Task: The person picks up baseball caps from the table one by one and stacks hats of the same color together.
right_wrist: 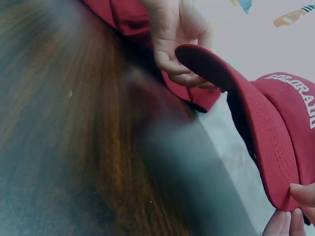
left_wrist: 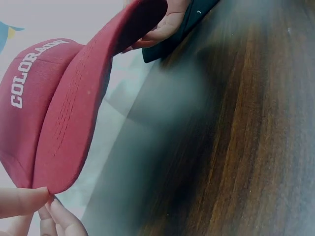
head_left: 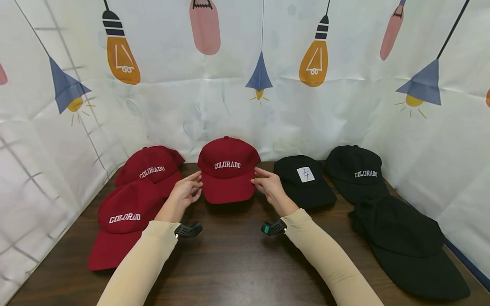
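A red baseball cap [head_left: 227,187] lettered COLORADO is held between both hands at the back middle of the table, its brim toward me. The left hand [head_left: 186,191] pinches the brim's left edge; in the left wrist view its thumb [left_wrist: 24,201] lies on top with fingers below. On the other side, the right hand [head_left: 272,187] pinches the right edge, its thumb [right_wrist: 302,194] on the brim in the right wrist view. The cap's underside appears raised off the wood. Just right of that hand sits a black cap [head_left: 304,187] with a white marked label.
Two more red caps, a rear one [head_left: 153,163] and a front one [head_left: 126,225], overlap at the left. Along the right lie a black COLORADO cap [head_left: 356,170] and a larger black cap [head_left: 413,255]. A printed white curtain [head_left: 229,106] hangs behind the dark wooden table [head_left: 229,263].
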The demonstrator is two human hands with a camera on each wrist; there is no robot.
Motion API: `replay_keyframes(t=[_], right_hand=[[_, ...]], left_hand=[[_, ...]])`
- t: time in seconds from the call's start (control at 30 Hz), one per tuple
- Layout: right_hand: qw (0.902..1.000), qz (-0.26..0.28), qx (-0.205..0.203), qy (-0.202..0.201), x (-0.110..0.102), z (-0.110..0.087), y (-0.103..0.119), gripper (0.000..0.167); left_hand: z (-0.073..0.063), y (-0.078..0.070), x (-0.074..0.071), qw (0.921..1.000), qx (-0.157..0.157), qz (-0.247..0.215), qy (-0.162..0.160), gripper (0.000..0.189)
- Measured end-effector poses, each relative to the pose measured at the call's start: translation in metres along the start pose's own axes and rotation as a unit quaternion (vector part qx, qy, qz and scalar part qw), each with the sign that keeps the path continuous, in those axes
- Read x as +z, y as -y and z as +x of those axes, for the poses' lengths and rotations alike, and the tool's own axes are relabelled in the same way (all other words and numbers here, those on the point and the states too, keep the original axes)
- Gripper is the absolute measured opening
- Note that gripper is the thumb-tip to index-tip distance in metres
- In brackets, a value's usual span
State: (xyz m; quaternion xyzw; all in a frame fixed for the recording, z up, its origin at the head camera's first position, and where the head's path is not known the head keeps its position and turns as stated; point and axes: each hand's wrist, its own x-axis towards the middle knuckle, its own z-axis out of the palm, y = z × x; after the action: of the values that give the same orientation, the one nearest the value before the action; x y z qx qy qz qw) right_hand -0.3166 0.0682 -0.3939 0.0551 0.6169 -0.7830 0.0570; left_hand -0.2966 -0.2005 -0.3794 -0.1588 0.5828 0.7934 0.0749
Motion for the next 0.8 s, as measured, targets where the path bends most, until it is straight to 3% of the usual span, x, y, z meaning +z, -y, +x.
replay_keyframes(t=[0.3, 0.8], right_hand=[[0.9998, -0.012, 0.001, 0.014, -0.004, -0.005, 0.0, 0.053], [0.9987, -0.028, 0.014, 0.04, -0.01, -0.023, 0.0, 0.056]], left_hand=[[-0.008, -0.003, 0.0, 0.9995, 0.005, -0.009, 0.028, 0.059], [-0.025, 0.006, -0.008, 0.9982, 0.012, 0.034, 0.048, 0.06]])
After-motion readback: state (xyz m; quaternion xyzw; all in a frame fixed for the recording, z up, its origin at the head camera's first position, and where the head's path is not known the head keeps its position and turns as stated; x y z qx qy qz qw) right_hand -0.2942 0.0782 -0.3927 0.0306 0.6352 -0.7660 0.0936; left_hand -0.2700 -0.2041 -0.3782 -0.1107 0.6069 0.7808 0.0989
